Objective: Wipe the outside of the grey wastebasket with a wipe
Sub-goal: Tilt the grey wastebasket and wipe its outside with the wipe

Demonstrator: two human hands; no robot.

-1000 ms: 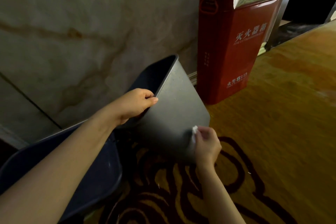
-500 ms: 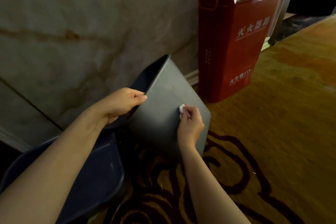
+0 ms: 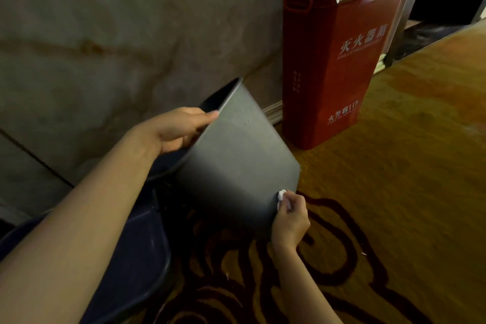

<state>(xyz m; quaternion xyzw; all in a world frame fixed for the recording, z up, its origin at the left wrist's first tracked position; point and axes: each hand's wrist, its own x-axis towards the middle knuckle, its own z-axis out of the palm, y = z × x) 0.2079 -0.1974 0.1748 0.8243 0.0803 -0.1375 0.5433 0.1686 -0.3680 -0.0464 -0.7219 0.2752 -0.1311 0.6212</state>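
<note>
The grey wastebasket [image 3: 236, 160] is tilted with its open mouth up and to the left, its base low on the carpet. My left hand [image 3: 176, 129] grips its rim, fingers curled over the edge. My right hand [image 3: 290, 218] pinches a small white wipe [image 3: 281, 195] and presses it against the basket's outer wall near the lower right corner.
A tall red metal box [image 3: 334, 60] with white lettering stands just right of the basket against the marble wall [image 3: 118, 34]. A dark blue bin [image 3: 136, 258] sits at lower left under my left arm. Patterned gold and dark-red carpet [image 3: 394, 192] covers the floor.
My right hand with the wipe went up the basket's side to the middle, then came back down to the lower right corner. My left hand kept its grip on the rim.
</note>
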